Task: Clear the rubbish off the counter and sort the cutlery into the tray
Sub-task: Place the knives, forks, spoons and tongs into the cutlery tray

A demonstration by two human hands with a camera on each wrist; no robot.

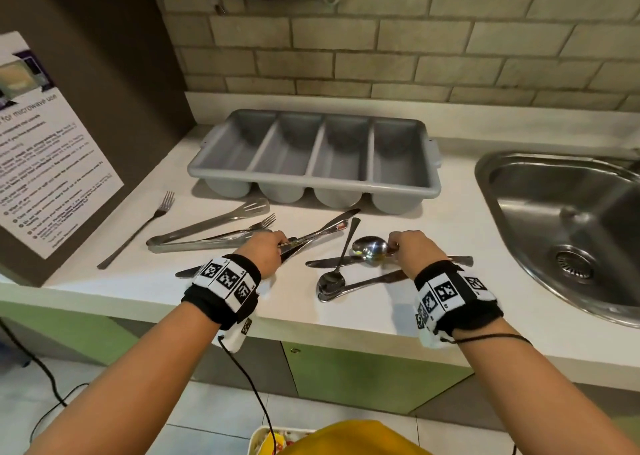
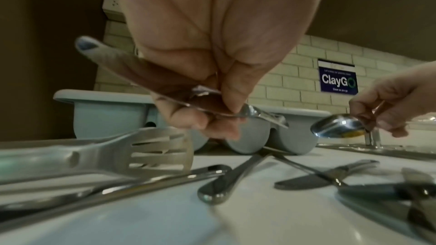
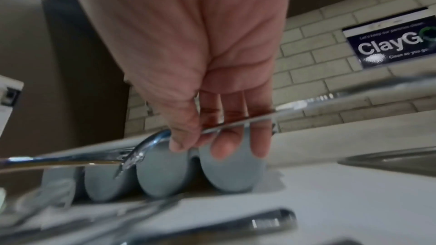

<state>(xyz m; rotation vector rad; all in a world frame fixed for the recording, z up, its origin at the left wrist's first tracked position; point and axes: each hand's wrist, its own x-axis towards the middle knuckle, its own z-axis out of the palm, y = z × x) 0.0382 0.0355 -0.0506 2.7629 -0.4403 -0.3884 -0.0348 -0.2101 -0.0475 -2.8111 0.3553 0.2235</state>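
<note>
1. The left hand (image 1: 266, 248) pinches a shiny steel table knife (image 1: 322, 230) by its middle, lifted above the white counter (image 1: 287, 302).
2. The right hand (image 1: 414, 250) pinches the handle of a large steel spoon (image 1: 370, 246), bowl pointing left.
3. The grey plastic four-compartment cutlery tray (image 1: 207, 163) sits behind them.
4. Steel tongs (image 1: 207, 227), forks, knives and spoons lie scattered on the counter.

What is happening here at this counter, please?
A person is sorting cutlery. The left hand grips a knife, and the right hand pinches a large spoon by its handle. The grey tray has nothing in its four compartments. Tongs, forks and more cutlery lie loose on the counter.
</note>
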